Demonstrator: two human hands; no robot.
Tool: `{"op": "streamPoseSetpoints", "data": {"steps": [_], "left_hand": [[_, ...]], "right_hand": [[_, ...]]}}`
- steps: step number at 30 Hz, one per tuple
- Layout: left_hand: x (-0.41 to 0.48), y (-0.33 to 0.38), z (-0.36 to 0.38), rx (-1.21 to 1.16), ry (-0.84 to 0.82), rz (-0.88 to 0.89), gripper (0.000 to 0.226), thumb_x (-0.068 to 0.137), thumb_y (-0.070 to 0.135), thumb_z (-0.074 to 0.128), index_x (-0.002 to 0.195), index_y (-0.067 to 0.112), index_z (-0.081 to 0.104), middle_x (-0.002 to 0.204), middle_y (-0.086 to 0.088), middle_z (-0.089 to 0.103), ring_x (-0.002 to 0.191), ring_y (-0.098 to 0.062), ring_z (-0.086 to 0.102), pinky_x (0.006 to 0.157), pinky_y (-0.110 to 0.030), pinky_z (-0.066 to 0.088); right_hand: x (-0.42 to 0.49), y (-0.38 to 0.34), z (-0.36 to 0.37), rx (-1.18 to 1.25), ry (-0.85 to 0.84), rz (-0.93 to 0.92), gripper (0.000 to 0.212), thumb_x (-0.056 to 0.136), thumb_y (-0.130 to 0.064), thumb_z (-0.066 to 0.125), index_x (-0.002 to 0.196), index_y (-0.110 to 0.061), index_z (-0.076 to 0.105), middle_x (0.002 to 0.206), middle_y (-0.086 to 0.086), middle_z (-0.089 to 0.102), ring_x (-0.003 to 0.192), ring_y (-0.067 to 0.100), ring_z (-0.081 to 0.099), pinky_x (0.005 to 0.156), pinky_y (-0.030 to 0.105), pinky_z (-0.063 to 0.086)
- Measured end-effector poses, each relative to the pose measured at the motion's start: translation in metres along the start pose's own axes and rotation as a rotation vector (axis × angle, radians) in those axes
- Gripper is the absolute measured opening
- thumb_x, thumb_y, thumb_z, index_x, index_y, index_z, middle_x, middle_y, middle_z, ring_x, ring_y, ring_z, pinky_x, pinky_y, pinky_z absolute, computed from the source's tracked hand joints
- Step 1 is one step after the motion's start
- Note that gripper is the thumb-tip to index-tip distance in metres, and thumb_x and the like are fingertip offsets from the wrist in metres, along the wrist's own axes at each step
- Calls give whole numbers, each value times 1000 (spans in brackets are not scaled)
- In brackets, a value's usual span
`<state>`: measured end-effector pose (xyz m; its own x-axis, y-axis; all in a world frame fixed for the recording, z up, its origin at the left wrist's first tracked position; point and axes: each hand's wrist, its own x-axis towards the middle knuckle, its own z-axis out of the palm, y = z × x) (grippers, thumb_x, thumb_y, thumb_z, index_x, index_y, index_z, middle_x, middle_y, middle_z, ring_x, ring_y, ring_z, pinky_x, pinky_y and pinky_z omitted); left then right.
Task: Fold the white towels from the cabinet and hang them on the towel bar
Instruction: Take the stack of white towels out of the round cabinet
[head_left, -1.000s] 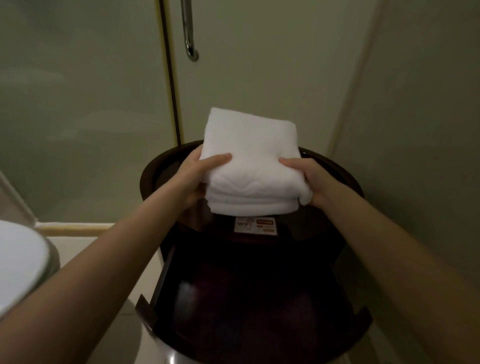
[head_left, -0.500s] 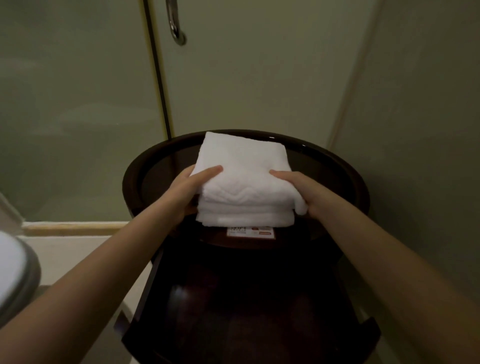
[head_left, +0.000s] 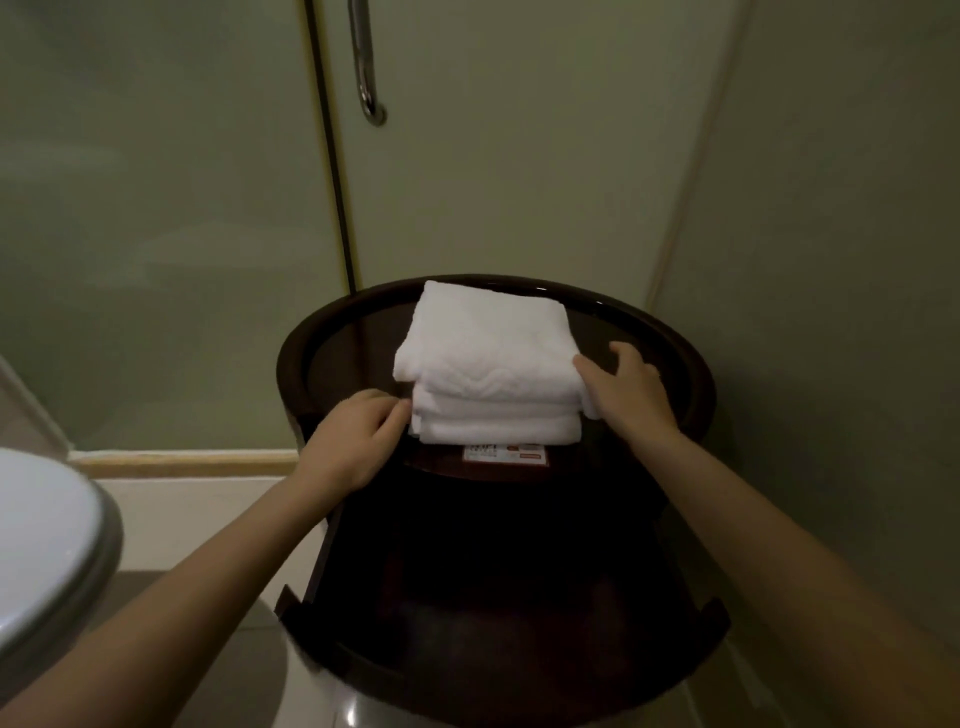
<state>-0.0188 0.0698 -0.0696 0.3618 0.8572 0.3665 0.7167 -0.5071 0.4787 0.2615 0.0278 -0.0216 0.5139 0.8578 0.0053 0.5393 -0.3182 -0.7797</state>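
White towels (head_left: 488, 358): folded stack, several layers, sitting flat on the round dark tabletop (head_left: 348, 364), toward its back half. Top towel shows a wavy embossed band near its front edge.

Left hand (head_left: 353, 441): at the stack's front-left corner, knuckles up, fingers curled, tips against the lower layers. We cannot tell whether it pinches any cloth or only touches it.

Right hand (head_left: 626, 395): on the stack's right side, fingers loose and spread. The forefinger lies on the top towel's right edge and the others reach past it over the bare tabletop. It grips nothing.

Small printed card (head_left: 506, 453): lies on the tabletop, just in front of the stack and partly tucked under its front edge. We cannot read the text.

The tabletop is the top of a dark wooden cabinet (head_left: 493, 597), whose lower part is open toward us. The inside is too dark to make out.

Behind it is a frosted glass door (head_left: 156, 208) with a vertical metal handle (head_left: 365, 62). A plain wall (head_left: 831, 260) is at right, and the toilet lid (head_left: 41, 545) is at lower left.
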Motion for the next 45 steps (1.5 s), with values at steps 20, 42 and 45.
{"op": "streamPoseSetpoints", "data": {"steps": [20, 42, 45], "left_hand": [[-28, -5, 13, 208, -120, 18, 45, 96, 37, 45, 137, 18, 49, 145, -12, 43, 137, -27, 35, 107, -40, 32], [-31, -4, 13, 210, -119, 6, 48, 96, 39, 45, 138, 18, 48, 148, -10, 41, 139, -26, 32, 110, -39, 30], [-32, -5, 14, 220, -105, 10, 50, 95, 41, 44, 140, 18, 46, 149, -8, 39, 140, -24, 31, 110, -37, 29]], "right_hand": [[-222, 74, 29, -486, -325, -652, 65, 73, -62, 66, 129, -39, 43, 116, -19, 49, 107, 2, 46, 81, 16, 39], [-163, 62, 52, -572, -145, -714, 106, 71, -54, 74, 150, -30, 9, 158, -2, 13, 147, 17, 8, 114, 34, 0], [-148, 59, 56, -608, -114, -728, 107, 73, -55, 72, 151, -27, 5, 158, -1, 11, 147, 17, 5, 115, 35, -4]]}}
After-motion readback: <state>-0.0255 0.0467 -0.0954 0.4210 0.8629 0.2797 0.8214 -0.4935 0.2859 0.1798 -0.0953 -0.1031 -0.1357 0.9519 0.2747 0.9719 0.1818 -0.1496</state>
